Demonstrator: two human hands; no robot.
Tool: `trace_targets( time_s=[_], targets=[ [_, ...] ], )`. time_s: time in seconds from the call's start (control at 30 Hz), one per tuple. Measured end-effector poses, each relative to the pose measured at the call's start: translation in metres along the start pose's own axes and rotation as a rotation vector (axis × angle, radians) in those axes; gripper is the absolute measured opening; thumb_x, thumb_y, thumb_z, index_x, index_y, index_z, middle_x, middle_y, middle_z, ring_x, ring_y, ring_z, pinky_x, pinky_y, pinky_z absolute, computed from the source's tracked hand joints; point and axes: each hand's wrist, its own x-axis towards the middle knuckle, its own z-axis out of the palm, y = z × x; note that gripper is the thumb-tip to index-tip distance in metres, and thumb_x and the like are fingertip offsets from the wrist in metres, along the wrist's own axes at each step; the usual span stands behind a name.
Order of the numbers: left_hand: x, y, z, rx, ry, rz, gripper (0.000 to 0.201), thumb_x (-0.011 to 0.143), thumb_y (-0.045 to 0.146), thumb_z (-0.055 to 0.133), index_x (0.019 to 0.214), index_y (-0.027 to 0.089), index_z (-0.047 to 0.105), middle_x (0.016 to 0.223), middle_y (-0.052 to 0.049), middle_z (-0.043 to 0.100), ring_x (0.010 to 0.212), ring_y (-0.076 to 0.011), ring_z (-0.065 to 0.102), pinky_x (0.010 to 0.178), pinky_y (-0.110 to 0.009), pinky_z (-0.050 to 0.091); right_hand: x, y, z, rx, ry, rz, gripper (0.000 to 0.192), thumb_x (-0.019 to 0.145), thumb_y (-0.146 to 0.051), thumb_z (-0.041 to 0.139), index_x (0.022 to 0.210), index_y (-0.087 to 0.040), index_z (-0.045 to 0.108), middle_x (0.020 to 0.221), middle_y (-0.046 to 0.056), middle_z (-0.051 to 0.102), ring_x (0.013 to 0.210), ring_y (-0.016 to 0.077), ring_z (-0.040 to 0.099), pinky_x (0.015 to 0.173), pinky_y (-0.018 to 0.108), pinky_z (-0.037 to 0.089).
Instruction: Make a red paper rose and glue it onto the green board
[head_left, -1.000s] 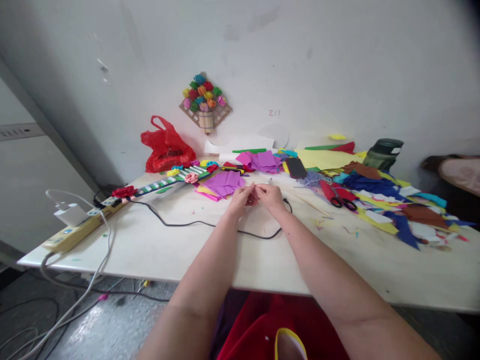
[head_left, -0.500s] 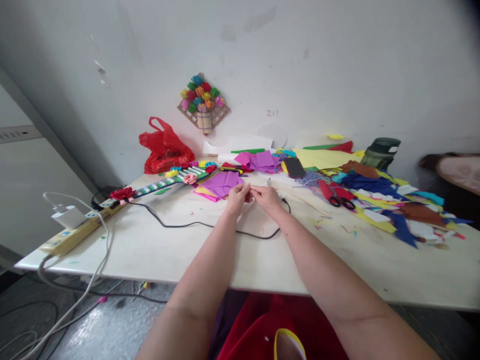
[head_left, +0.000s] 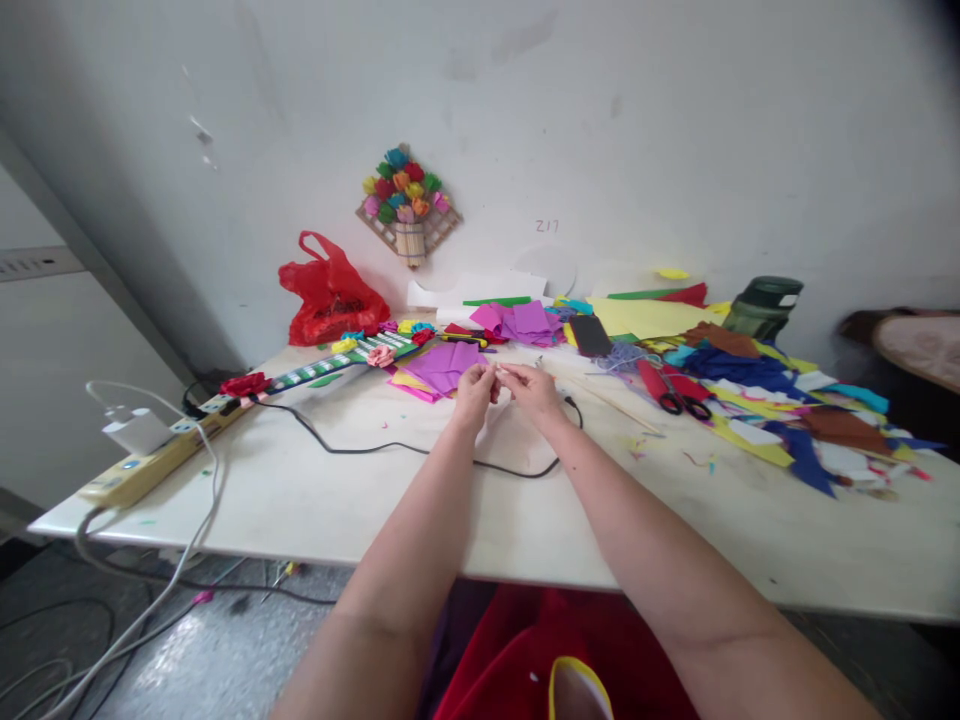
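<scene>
My left hand (head_left: 474, 390) and my right hand (head_left: 534, 388) meet over the far middle of the white table (head_left: 420, 510). Their fingertips pinch one small pale piece (head_left: 498, 371) between them; it is too small to tell what it is. Just behind the left hand lies a stack of purple paper squares (head_left: 444, 365) on yellow and pink sheets. A black cable (head_left: 405, 449) runs across the table under my wrists.
Red-handled scissors (head_left: 679, 392), a thin wooden stick (head_left: 619, 407) and a dark phone (head_left: 591, 335) lie to the right, beside heaps of coloured paper scraps (head_left: 780, 400) and a green bottle (head_left: 765, 305). A power strip (head_left: 150, 462), paper flowers and a red bag (head_left: 330, 295) are on the left.
Both hands have shifted slightly away from me while staying together. The reddish bit seen between the fingers a second ago no longer shows.
</scene>
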Motion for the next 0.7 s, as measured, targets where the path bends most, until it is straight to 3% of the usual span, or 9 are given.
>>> trace_targets(
  time_s=[0.2, 0.4, 0.57, 0.7],
  targets=[
    [-0.004, 0.000, 0.000, -0.130, -0.201, -0.107, 0.030, 0.074, 0.033, 0.065, 0.060, 0.016, 0.045, 0.047, 0.006, 0.040, 0.036, -0.0014, 0.026, 0.039, -0.018, 0.021, 0.003, -0.003, -0.003, 0.118, 0.091, 0.064, 0.033, 0.067, -0.046, 0.066, 0.083, -0.018, 0.073, 0.093, 0.008, 0.067, 0.062, 0.0131, 0.057, 0.050, 0.026, 0.047],
    [-0.003, 0.002, -0.001, -0.210, -0.242, -0.157, 0.026, 0.073, 0.033, 0.067, 0.066, 0.015, 0.051, 0.047, 0.006, 0.042, 0.036, -0.0015, 0.025, 0.038, -0.018, 0.019, 0.002, -0.004, -0.004, 0.091, 0.107, 0.070, 0.028, 0.072, -0.043, 0.060, 0.081, -0.018, 0.071, 0.084, 0.006, 0.067, 0.058, 0.0128, 0.055, 0.053, 0.026, 0.046],
    [-0.004, 0.004, -0.002, -0.202, -0.316, -0.226, 0.029, 0.074, 0.037, 0.064, 0.087, 0.012, 0.063, 0.044, 0.006, 0.043, 0.035, -0.0032, 0.023, 0.038, -0.019, 0.016, 0.003, -0.002, -0.010, -0.273, 0.147, -0.027, 0.025, 0.084, -0.033, 0.045, 0.073, -0.019, 0.063, 0.076, 0.006, 0.066, 0.067, 0.0166, 0.055, 0.062, 0.028, 0.042],
    [-0.006, 0.004, -0.002, -0.153, -0.371, -0.235, 0.031, 0.073, 0.038, 0.065, 0.087, 0.010, 0.065, 0.043, 0.005, 0.044, 0.035, -0.0035, 0.024, 0.038, -0.020, 0.015, 0.002, -0.003, -0.012, -0.556, 0.185, -0.037, 0.028, 0.087, -0.028, 0.039, 0.067, -0.020, 0.057, 0.074, 0.007, 0.063, 0.071, 0.0182, 0.054, 0.063, 0.028, 0.035]
  ],
)
